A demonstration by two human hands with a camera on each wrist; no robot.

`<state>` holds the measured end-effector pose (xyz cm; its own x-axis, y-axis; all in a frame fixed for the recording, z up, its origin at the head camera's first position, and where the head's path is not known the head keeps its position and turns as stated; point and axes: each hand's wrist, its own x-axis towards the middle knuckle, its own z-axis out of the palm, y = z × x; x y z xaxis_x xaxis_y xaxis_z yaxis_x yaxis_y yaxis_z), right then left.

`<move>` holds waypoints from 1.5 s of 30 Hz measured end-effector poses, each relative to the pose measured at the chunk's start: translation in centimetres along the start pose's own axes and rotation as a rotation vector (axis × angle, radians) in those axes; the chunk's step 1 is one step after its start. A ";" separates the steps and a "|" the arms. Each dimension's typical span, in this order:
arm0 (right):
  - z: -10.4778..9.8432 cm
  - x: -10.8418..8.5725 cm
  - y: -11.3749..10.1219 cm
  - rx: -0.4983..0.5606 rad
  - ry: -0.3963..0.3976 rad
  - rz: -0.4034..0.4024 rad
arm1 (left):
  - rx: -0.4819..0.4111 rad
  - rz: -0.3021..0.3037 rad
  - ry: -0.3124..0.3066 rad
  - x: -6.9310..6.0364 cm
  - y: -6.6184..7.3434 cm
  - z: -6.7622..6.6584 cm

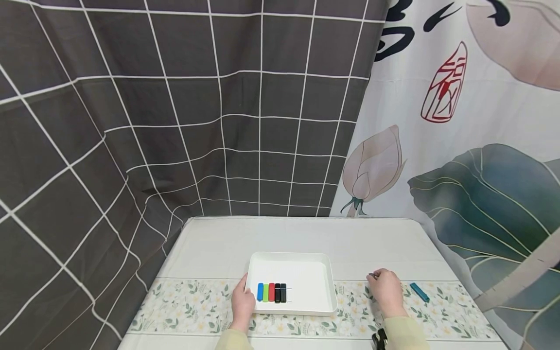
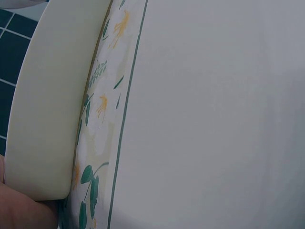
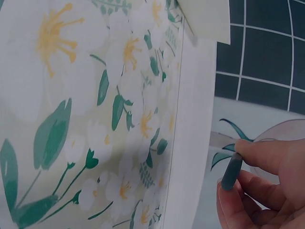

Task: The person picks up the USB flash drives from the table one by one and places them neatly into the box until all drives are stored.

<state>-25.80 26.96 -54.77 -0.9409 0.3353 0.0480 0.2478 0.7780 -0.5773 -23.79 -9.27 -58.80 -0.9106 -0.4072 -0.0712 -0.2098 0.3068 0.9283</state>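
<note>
My left hand [image 1: 243,304] grips the left side of a white tray [image 1: 306,305], thumb at the rim. In the left wrist view the tray's wall [image 2: 52,105] fills the left side, with part of the hand below it. Along the tray's left half, several short upright bars stand side by side: a blue bar [image 1: 260,292], a green bar [image 1: 266,292], a red bar [image 1: 271,292] and black bars [image 1: 280,293]. Right of the tray, my right hand [image 1: 387,293] pinches a small dark grey-green piece with rounded ends [image 3: 232,171] between thumb and fingers, above the table.
A teal bar [image 1: 419,292] lies on the floral table runner [image 1: 192,304], right of my right hand. A black object [image 1: 379,339] shows beside the right sleeve; its kind is unclear. Behind the table hang a dark grid curtain [image 1: 236,180] and a flower-printed curtain [image 1: 393,107].
</note>
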 end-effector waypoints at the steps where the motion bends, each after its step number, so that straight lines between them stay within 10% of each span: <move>1: 0.0 0.0 -0.1 -0.001 -0.001 0.000 | -0.001 0.001 0.001 0.0 0.0 0.0; 45: 1.3 -1.1 -3.9 0.059 -0.027 -0.063 | 0.001 0.007 0.005 0.3 -0.5 0.2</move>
<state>-25.99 22.84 -53.64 -0.9602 0.2719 0.0644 0.1748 0.7642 -0.6209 -24.01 -9.33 -59.38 -0.9103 -0.4093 -0.0624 -0.2034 0.3109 0.9284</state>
